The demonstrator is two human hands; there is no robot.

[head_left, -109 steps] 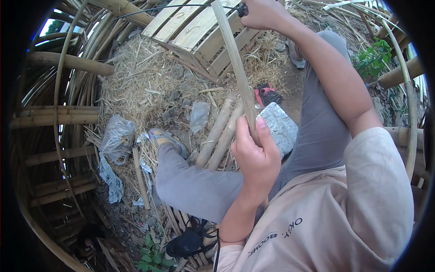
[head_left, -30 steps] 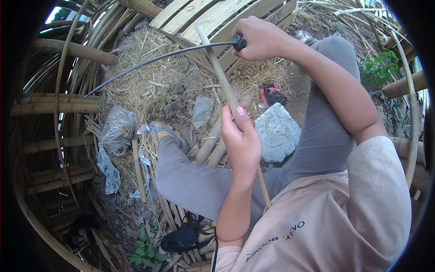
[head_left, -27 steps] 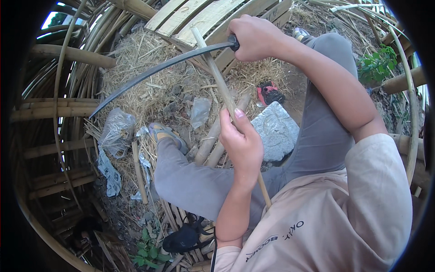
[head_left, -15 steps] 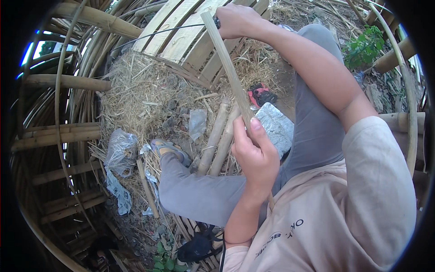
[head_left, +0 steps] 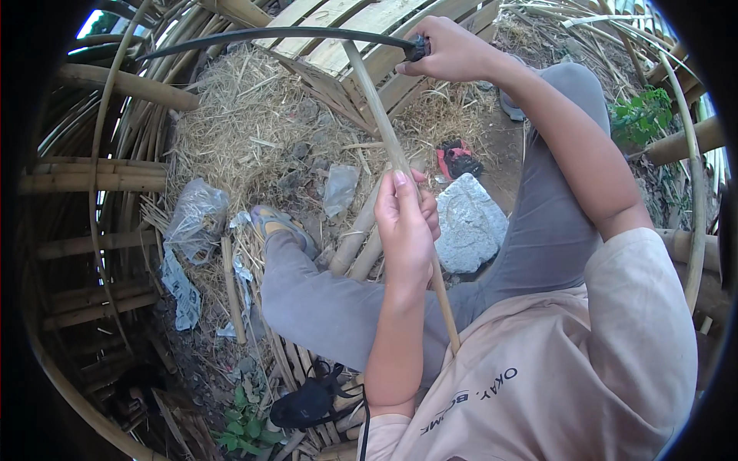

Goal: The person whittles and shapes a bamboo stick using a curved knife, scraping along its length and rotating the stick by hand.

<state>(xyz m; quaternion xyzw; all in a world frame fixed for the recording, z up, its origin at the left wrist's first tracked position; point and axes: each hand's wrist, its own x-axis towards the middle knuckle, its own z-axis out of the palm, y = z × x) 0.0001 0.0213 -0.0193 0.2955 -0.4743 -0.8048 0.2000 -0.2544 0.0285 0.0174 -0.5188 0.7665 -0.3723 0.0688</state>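
Observation:
My left hand (head_left: pixel 407 219) is closed round a long bamboo strip (head_left: pixel 375 100), about midway along it. The strip slants from my shirt at its lower end up toward a wooden crate. My right hand (head_left: pixel 455 51) grips the dark handle of a long, slightly curved machete (head_left: pixel 284 33) near the top of the view. Its dark blade stretches leftward and crosses the strip close to the upper tip; whether the two touch, I cannot tell.
Beyond my hands stands the slatted wooden crate (head_left: pixel 330 58). A pale stone block (head_left: pixel 470 223) lies by my leg, near a red-and-black bundle (head_left: pixel 459 160). Straw, bamboo poles (head_left: pixel 357 238), a clear plastic bag (head_left: pixel 198 219) and a black bag (head_left: pixel 307 401) are around me.
My right hand has shifted right and slightly down, and the machete blade now shows its broad side. My left hand has moved a little up and left with the bamboo strip.

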